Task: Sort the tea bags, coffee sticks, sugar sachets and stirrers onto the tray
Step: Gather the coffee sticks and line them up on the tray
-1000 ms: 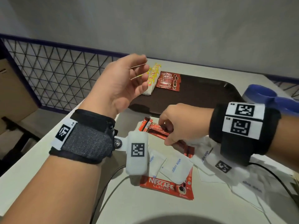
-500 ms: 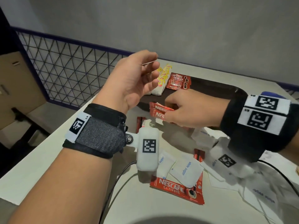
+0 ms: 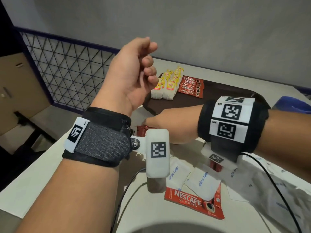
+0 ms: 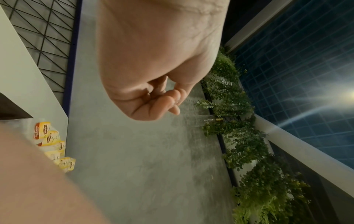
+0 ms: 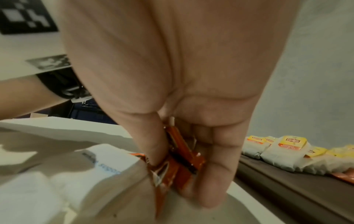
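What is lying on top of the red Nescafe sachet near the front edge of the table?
Two white sugar sachets lie across the Nescafe sachet, covering its upper part. Only its lower part with the printed name shows; whether anything else is under the sugar sachets cannot be seen.

I read "NESCAFE CLASSIC" on the red coffee stick (image 3: 193, 201), "white sugar" on sugar sachets (image 3: 202, 183), "Lipton" on tea bags (image 5: 292, 141), "R4"/"R5" on my wrist band (image 3: 228, 121).
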`<move>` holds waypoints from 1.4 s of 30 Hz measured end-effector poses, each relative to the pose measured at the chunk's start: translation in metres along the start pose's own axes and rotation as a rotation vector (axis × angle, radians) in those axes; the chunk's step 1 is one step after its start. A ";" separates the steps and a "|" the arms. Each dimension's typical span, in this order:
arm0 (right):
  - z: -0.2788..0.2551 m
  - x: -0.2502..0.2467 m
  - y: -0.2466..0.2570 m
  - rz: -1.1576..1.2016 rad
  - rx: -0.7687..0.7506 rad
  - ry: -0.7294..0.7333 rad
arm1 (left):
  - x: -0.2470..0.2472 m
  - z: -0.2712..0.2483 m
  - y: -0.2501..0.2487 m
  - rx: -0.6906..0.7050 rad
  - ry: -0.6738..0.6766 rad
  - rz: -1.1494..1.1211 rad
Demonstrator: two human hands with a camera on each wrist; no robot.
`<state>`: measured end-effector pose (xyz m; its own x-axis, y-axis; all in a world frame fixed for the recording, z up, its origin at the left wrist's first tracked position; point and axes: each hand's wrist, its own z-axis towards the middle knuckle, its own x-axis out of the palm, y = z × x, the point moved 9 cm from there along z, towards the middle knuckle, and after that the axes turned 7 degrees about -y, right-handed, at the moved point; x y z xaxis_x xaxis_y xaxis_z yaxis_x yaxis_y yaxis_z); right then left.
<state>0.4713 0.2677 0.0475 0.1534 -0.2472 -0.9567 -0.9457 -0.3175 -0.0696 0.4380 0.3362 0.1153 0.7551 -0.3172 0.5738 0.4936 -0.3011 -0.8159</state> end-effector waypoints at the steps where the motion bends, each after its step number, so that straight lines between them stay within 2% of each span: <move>1: -0.002 0.000 -0.001 -0.011 -0.009 -0.014 | 0.000 0.000 0.001 -0.004 0.003 0.000; 7: -0.022 0.008 -0.019 -0.193 0.102 0.000 | 0.001 0.000 0.003 -0.011 -0.004 0.001; 12: -0.038 0.011 -0.031 -0.109 0.182 -0.029 | 0.003 0.000 0.010 -0.024 -0.025 0.033; 15: -0.056 -0.003 -0.046 -0.035 0.275 -0.099 | -0.001 0.000 0.015 -0.017 -0.082 0.123; 17: -0.074 -0.020 -0.067 0.115 0.389 -0.209 | -0.006 0.001 0.016 -0.001 -0.143 0.232; 19: -0.094 -0.042 -0.084 0.432 0.478 -0.450 | -0.006 0.002 0.018 -0.006 -0.137 0.310; 21: -0.108 -0.057 -0.090 0.823 0.492 -0.664 | 0.007 -0.001 0.025 -0.025 0.000 0.388; 23: -0.109 -0.064 -0.082 1.003 0.448 -0.717 | 0.030 -0.017 0.039 -0.054 0.210 0.493; 25: -0.103 -0.070 -0.069 0.890 0.405 -0.671 | 0.052 -0.037 0.054 -0.084 0.381 0.532; 27: -0.097 -0.075 -0.059 0.665 0.416 -0.609 | 0.061 -0.047 0.064 -0.136 0.424 0.454; 32: -0.098 -0.075 -0.058 0.215 0.480 -0.498 | 0.059 -0.040 0.070 -0.176 0.325 0.300; 35: -0.111 -0.079 -0.053 0.035 0.540 -0.545 | 0.054 -0.034 0.071 -0.125 0.266 0.332; 37: -0.133 -0.085 -0.046 -0.043 0.561 -0.628 | 0.048 -0.029 0.068 -0.114 0.209 0.343; 39: -0.152 -0.079 -0.028 -0.014 0.454 -0.643 | 0.039 -0.024 0.062 -0.117 0.154 0.315; 40: -0.157 -0.064 -0.017 0.041 0.381 -0.556 | 0.035 -0.021 0.059 -0.112 0.130 0.295; 42: -0.165 -0.017 0.005 0.169 0.314 -0.271 | 0.029 -0.018 0.053 -0.098 0.106 0.250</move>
<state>0.5115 0.1194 0.1101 -0.0521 -0.0098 -0.9986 -0.9986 0.0105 0.0520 0.4781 0.2946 0.0905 0.7963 -0.4832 0.3638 0.2497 -0.2852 -0.9254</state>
